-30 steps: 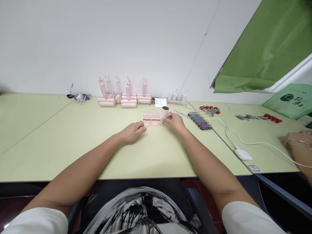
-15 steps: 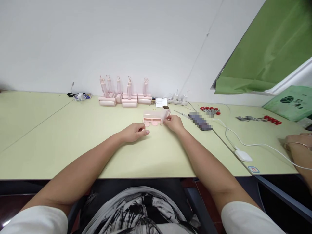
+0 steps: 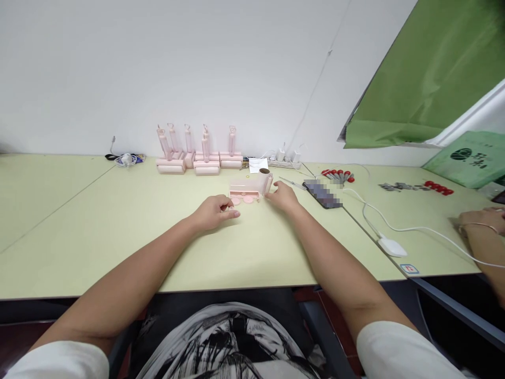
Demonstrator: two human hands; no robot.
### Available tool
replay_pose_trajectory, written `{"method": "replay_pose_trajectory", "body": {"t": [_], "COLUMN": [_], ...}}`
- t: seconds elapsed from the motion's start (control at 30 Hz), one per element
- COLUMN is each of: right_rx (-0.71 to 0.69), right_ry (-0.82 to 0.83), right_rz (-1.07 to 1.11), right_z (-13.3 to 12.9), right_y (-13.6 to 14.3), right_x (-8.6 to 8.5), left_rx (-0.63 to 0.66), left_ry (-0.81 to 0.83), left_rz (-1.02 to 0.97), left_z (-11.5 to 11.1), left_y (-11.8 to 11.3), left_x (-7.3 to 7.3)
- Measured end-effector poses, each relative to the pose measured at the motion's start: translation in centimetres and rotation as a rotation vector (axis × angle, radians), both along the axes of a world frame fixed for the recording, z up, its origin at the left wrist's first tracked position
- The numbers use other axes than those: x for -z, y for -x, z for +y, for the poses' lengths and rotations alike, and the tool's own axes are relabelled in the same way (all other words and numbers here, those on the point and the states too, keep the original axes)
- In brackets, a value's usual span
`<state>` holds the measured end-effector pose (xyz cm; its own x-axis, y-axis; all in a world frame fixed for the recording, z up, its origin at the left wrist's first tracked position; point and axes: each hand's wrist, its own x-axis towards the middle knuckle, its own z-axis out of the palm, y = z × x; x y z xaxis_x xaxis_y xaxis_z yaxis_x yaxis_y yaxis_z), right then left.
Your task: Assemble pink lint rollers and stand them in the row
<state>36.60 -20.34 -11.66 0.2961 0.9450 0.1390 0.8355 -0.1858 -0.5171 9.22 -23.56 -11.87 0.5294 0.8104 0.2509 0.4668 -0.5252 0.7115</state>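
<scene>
My left hand [image 3: 216,211] is closed in a pinch, and a small pale piece shows between its thumb and fingers, too small to name. My right hand [image 3: 283,197] has thumb and forefinger apart, just right of a slim pink handle-like tube [image 3: 269,184]. Behind that tube stands an upright roll [image 3: 263,178] with a dark core opening. Left of it lies a pink case [image 3: 244,189] with a translucent top. Two flat pink discs [image 3: 248,199] lie in front of the case, between my hands.
Several pink lint rollers [image 3: 207,166] with upright handles line the wall. A phone [image 3: 321,193], white charger [image 3: 392,247] and cable lie to the right. Beyond are red-ended grey parts [image 3: 338,175], a green box [image 3: 460,158] and another person's hand [image 3: 483,220]. A power strip [image 3: 288,163] runs along the wall.
My right hand's fingers have parted and come off the slim pink tube, which now stands beside the roll. My left hand keeps its pinch. The whole view has shifted slightly.
</scene>
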Motion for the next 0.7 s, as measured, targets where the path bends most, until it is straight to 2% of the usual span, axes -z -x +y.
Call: {"method": "replay_pose_trajectory", "body": {"t": [0.1, 0.17, 0.2, 0.27, 0.33, 0.4, 0.5, 0.57, 0.63, 0.7], "right_rx": [0.011, -0.123, -0.242, -0.455, -0.648, -0.710, -0.678, -0.617, -0.486, -0.307], "right_ry": [-0.190, -0.284, -0.250, -0.071, 0.080, 0.100, 0.051, -0.010, -0.159, -0.297], "right_rz": [0.127, 0.300, 0.417, 0.654, 0.798, 0.881, 0.910, 0.829, 0.646, 0.374], "right_z": [-1.3, -2.4, -3.0, -4.1, -4.9, -5.3, -5.1, -4.7, -4.3, -3.8], "right_y": [0.8, 2.3, 3.2, 5.1, 6.8, 7.8, 7.6, 6.4, 4.7, 3.1], "right_x": [-1.2, -1.7, -1.7, -1.4, -0.8, -0.3, -0.5, -1.2, -2.1, -2.8], "left_rx": [-0.049, -0.053, -0.050, -0.024, 0.034, 0.093, 0.113, 0.097, 0.074, 0.052], "left_ry": [0.039, 0.042, 0.030, 0.003, -0.005, 0.012, 0.045, 0.060, 0.068, 0.076], "left_rz": [-0.093, -0.159, -0.181, -0.201, -0.214, -0.230, -0.218, -0.170, -0.103, -0.032], "left_z": [-0.2, -0.4, -0.6, -0.8, -1.0, -1.2, -1.3, -1.2, -1.1, -0.8], "left_y": [-0.1, -0.1, -0.2, -0.2, -0.3, -0.4, -0.6, -0.7, -0.6, -0.3], "left_x": [0.0, -0.1, -0.2, -0.2, -0.2, -0.1, 0.1, 0.1, 0.2, 0.3]}}
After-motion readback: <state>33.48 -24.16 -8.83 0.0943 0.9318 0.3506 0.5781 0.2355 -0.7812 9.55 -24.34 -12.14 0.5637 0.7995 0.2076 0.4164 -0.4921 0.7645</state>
